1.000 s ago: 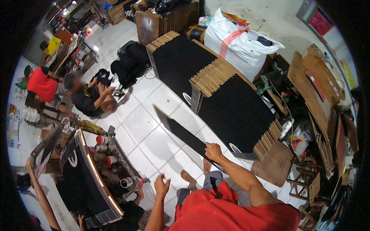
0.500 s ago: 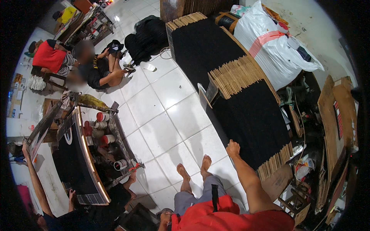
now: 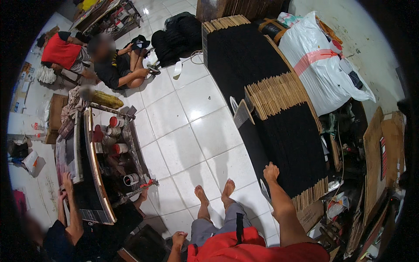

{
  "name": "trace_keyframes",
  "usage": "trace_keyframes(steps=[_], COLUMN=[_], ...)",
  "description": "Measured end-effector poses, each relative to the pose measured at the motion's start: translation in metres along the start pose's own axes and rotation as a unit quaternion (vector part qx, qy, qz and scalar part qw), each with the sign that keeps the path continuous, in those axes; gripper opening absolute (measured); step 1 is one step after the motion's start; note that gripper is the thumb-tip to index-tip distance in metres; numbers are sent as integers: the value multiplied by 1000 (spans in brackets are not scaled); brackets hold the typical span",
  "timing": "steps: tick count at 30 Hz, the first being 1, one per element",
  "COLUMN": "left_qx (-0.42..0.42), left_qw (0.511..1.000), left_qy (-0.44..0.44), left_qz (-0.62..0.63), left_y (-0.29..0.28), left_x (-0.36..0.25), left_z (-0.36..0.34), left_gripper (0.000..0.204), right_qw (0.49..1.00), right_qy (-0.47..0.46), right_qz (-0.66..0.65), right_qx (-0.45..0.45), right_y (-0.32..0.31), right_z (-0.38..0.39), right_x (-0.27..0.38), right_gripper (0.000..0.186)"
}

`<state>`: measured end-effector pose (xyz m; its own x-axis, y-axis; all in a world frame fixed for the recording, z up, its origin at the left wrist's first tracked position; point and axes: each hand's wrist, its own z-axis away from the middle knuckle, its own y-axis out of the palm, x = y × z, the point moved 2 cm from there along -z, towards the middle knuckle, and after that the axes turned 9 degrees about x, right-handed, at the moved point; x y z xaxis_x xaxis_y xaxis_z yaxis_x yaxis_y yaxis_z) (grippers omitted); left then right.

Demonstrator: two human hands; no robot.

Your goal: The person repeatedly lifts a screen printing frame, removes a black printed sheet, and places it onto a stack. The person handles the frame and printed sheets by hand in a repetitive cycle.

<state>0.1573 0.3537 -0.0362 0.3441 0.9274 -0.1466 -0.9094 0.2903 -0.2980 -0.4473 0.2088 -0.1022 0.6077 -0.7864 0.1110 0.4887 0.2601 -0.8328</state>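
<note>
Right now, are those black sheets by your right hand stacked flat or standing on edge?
Flat: the black sheets lie stacked, tan edges showing; right hand rests on top.

White tiled floor [image 3: 187,131] carries two long stacks of black boards [image 3: 283,139], a white sack [image 3: 323,74], black bags [image 3: 179,35], bare feet and seated people.

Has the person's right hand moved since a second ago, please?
Yes. The right hand, which held a black sheet out over the white floor tiles, now rests on the near black sheet stack.
</note>
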Motion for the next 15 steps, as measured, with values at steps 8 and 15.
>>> trace_keyframes(steps=[8, 15], left_qx=[42, 25], left_qw=[996, 998], left_qy=[56, 42], left_qz=[49, 44], left_y=[-5, -1], left_x=[38, 26], left_z=[-25, -13], left_gripper=[21, 21], right_qw=[1000, 1000], right_qy=[10, 22], right_qz=[16, 2], right_qx=[-5, 14], right_y=[-22, -25], right_z=[-12, -17], right_x=[1, 7], right_gripper=[20, 25])
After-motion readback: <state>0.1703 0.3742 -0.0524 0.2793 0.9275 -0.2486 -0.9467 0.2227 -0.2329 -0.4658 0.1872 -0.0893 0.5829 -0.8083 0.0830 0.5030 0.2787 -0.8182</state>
